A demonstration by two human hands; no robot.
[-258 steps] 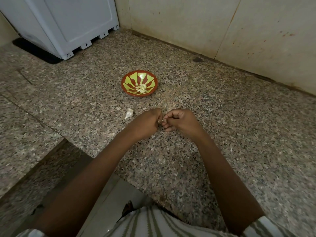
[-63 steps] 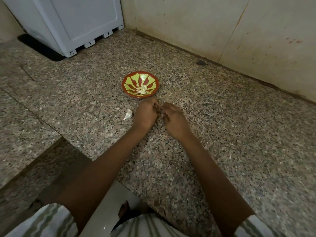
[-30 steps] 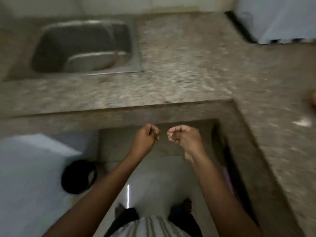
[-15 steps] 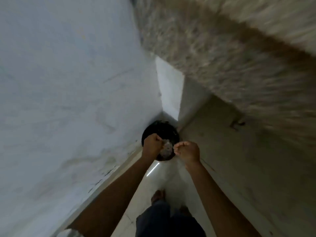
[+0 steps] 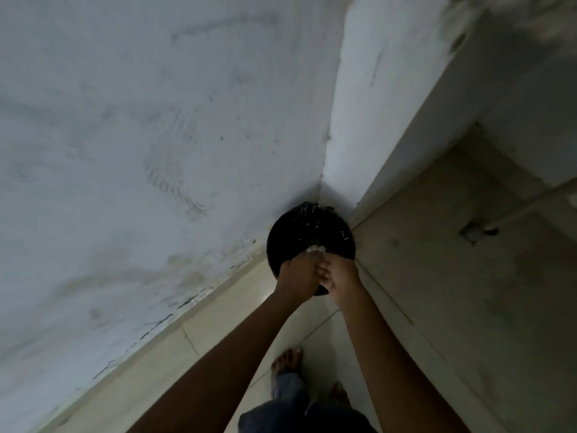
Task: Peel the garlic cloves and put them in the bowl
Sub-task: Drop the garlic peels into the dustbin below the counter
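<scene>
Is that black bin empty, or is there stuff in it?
Not empty. Pale flecks lie scattered over the dark inside of the bin. What lies deeper, or how full it is, cannot tell: too dark.

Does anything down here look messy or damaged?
The wall is smudged, with dark cracks along its base. Pale scraps speckle the black bin in the corner, under the left hand and right hand; they lie inside it, so no spill.

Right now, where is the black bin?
In the head view, the black bin sits on the floor right of centre, in the wall corner, with the left hand and right hand together over its near edge.
</scene>
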